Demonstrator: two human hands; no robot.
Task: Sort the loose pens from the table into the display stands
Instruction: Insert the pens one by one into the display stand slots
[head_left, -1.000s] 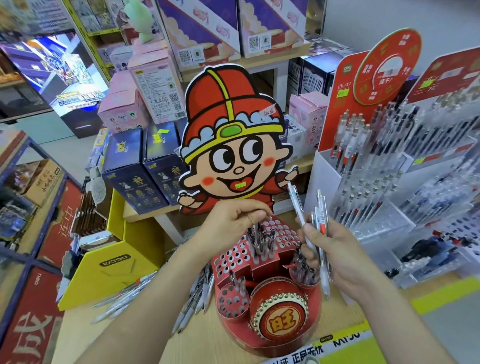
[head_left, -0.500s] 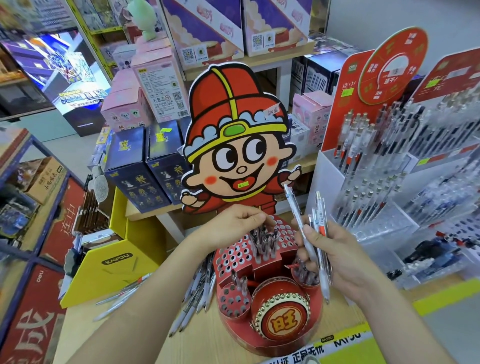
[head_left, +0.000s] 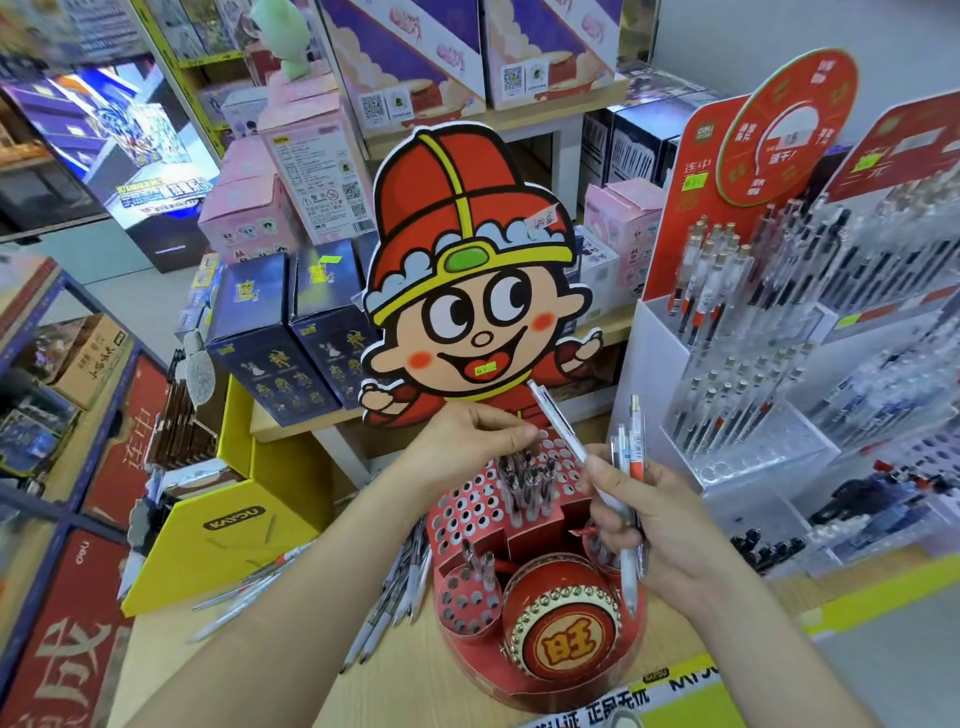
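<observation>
**Bare Arms, Bare Grips**

Only two forearms and their grips are in view. The left grip (head_left: 467, 439) and the right grip (head_left: 660, 525) are uncovered. The left forearm (head_left: 291, 613) and the right forearm (head_left: 769, 649) are bare along all their visible length, slender and smooth in outline. The fingernails are too small and blurred to describe.

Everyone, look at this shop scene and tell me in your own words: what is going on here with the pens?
A person is sorting pens at a shop table. The right hand grips a small bunch of pens, with one white pen sticking up and leaning left. The left hand hovers over the red display stand, fingertips drawn together just above the standing pens in its holes; whether it pinches one is unclear. More loose pens lie on the table left of the stand.
</observation>
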